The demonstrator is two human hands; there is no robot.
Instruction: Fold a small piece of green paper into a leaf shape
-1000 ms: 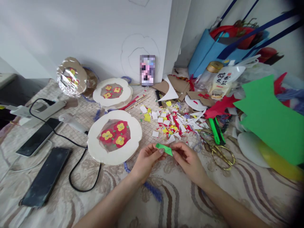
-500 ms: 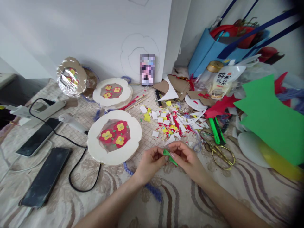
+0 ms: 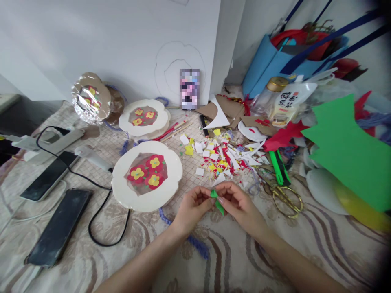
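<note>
Between the fingertips of both hands is a small folded piece of green paper (image 3: 219, 206), held just above the cloth. My left hand (image 3: 195, 206) pinches it from the left, and my right hand (image 3: 237, 204) grips it from the right with the thumb pressed on it. Left of the hands lies a round white scalloped frame (image 3: 120, 183) with red and yellow paper flowers in its see-through centre. Beyond my fingers spreads a heap of paper scraps (image 3: 227, 156) in white, red and yellow. Gold-handled scissors (image 3: 287, 202) rest to the right of my right hand.
A green utility knife (image 3: 278, 167) and a large green paper sheet (image 3: 354, 154) lie at the right. A second white frame (image 3: 125, 122) sits farther back. Two dark phones (image 3: 59, 228) and a black cable (image 3: 91, 238) occupy the left. A blue bag (image 3: 259, 67) stands at the back right.
The green paper has turned in my fingers, its lower end swinging to the left and now pointing more downward. Both hands stay almost in place.
</note>
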